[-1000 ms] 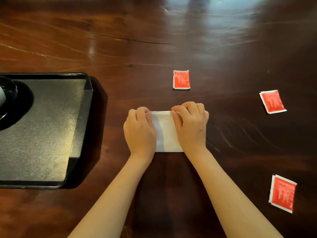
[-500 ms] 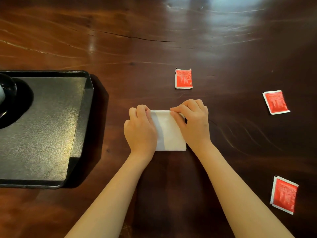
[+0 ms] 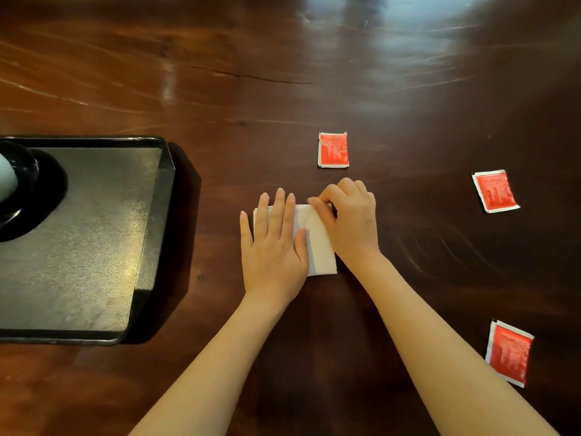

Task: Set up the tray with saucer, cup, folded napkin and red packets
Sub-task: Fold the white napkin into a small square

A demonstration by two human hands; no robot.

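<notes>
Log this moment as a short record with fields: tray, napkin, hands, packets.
tray: black tray at left, holding a saucer and cup at the frame edge
napkin: white napkin on the table
left hand: flat on napkin
right hand: pinching its far edge
packets: three red, on table, none on tray

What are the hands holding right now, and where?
The napkin: left hand presses it flat; right hand pinches its top edge.
</notes>
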